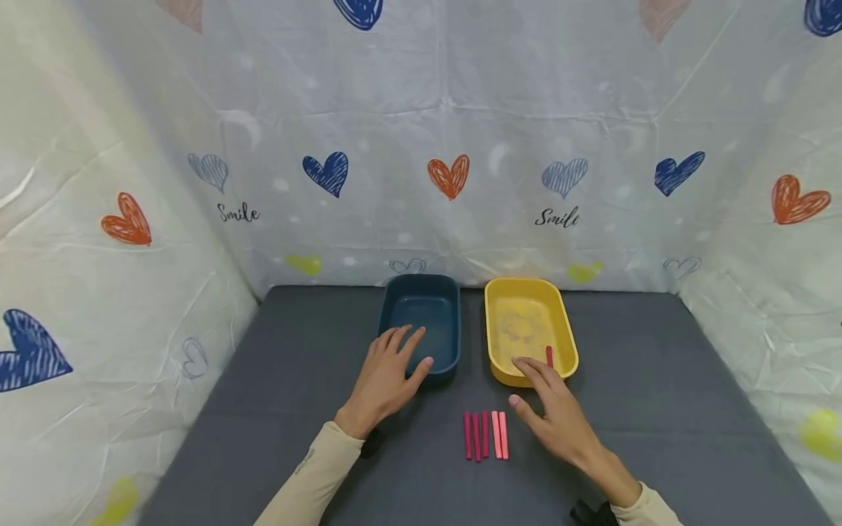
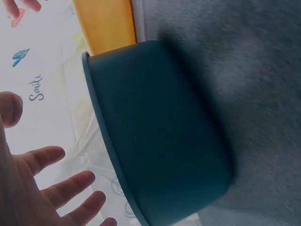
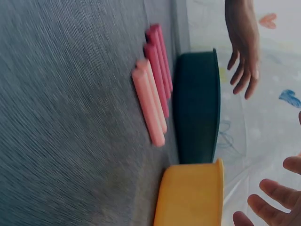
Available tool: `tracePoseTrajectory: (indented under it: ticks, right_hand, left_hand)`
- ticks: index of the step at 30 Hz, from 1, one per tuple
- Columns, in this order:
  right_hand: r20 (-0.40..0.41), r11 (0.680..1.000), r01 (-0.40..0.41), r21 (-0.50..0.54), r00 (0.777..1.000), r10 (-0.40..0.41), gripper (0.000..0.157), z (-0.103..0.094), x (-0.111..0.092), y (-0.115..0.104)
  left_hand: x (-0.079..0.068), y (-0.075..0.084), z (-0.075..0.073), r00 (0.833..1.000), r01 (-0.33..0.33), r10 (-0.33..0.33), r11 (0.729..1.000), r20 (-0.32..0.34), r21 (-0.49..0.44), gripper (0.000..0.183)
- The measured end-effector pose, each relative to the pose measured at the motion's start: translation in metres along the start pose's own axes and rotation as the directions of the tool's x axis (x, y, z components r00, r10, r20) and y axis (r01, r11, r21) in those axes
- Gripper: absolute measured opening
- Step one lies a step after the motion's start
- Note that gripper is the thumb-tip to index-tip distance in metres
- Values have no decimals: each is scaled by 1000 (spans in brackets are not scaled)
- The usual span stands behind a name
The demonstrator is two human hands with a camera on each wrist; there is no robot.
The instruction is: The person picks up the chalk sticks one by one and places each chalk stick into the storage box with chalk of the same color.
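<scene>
Fingers spread, my left hand hovers over the near end of the dark blue bin and holds nothing. My right hand is at the near edge of the yellow bin, its fingers extended and apart from the thumb. Inside that bin, just beyond the right fingers, a crimson stick shows, partly hidden by them. Three crimson sticks and two light pink sticks lie side by side on the table in front of the bins, left of my right hand.
Dark grey cloth covers the table. Both bins stand near its back edge, with a narrow gap between them. A white curtain printed with hearts hangs behind and along both sides.
</scene>
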State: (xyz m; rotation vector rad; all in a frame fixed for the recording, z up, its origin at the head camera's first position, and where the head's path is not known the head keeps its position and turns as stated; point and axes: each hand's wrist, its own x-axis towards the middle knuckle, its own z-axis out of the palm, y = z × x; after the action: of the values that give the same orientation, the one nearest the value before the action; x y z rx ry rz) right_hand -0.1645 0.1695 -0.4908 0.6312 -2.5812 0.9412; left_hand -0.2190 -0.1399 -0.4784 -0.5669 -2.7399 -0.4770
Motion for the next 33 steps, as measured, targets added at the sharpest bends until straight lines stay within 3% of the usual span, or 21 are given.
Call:
tracePoseTrajectory:
  ticks: [10,19,26,33]
  right_hand:
    - [43,999,-37,-3,998,37,59,3,-13,0]
    - [151,993,-110,-53,982,116,67,11,-24,4]
    - [251,983,-178,-53,950,186,69,21,-34,9]
    - [337,977,-199,-80,917,215,73,27,-29,15]
  left_hand:
    - [-7,-14,2,1000,-16,16,1000,24,13,53]
    - [-18,-29,10,997,-65,60,993,54,96,47]
    - [-26,-34,17,992,-85,76,992,102,90,43]
    - [-23,-38,18,994,-98,93,992,63,75,39]
